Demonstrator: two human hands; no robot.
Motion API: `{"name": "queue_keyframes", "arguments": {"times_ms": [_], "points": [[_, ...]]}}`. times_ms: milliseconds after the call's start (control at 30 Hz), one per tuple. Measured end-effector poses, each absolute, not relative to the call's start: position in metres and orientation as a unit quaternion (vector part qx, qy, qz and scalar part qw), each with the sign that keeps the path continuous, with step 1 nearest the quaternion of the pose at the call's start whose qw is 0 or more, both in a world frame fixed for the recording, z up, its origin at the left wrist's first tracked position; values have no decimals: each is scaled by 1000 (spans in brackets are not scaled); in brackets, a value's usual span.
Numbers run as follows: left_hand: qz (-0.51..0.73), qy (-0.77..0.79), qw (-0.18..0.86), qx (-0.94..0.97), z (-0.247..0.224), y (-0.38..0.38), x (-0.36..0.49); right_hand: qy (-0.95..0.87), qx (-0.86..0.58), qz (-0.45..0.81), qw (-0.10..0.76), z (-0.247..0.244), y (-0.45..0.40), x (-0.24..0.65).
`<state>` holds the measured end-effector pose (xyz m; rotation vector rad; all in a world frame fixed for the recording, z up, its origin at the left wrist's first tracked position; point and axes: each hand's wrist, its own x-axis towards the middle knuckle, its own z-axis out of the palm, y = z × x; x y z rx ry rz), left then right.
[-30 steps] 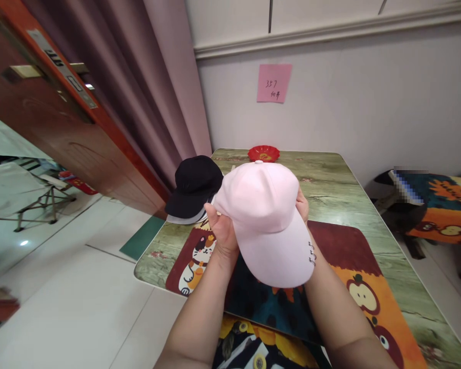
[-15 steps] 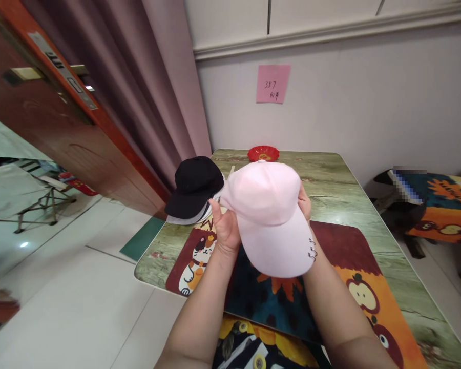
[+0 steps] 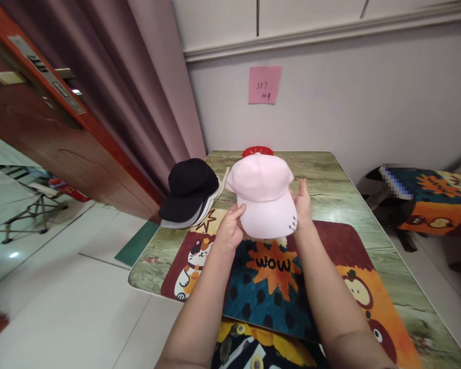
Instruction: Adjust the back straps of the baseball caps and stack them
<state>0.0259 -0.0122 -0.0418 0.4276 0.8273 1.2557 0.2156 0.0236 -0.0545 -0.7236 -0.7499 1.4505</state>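
A pale pink baseball cap (image 3: 260, 179) is held over the table, its brim facing me and small metal rings along the brim's right edge. My left hand (image 3: 231, 228) grips the left side of the brim, thumb on top and fingers partly hidden underneath. My right hand (image 3: 302, 205) holds the cap's right side, some fingertips pointing up past it and the rest hidden behind the brim. To the left, a black cap (image 3: 192, 179) tops a stack of caps, with white brims (image 3: 204, 212) showing below it.
A patterned mat (image 3: 272, 297) covers the near part of the wood-look table (image 3: 330, 189). A red dish (image 3: 257, 150) stands at the back, partly hidden by the pink cap. A pink note (image 3: 265, 84) is on the wall. The door (image 3: 80, 154) and curtain (image 3: 149, 77) are at left.
The pink cap has moved away from me and tilted, its crown now more upright. My left hand has gone from beside the crown to the brim. More of the mat shows.
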Motion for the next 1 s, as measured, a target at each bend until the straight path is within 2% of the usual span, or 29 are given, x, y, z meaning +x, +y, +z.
{"name": "queue_keyframes", "arguments": {"times_ms": [233, 433, 567, 733, 900, 1000], "points": [[638, 363, 656, 177, -48, 2, 15, -266, -292, 706, 587, -58, 19, 195], [627, 379, 651, 199, -63, 12, 21, -97, -284, 714, 633, -81, -15, 187], [559, 408, 652, 310, -75, 13, 30, -33, -256, 679, 687, -87, -27, 215], [443, 506, 513, 532, -103, 2, 31, 6, -280, 564, 777, -78, -5, 295], [379, 499, 315, 713, -122, -12, 31, 1, -362, 483, 797, -86, 26, 362], [370, 482, 299, 736, -122, -12, 30, 1, -397, 466, 791, -104, 31, 385]]}}
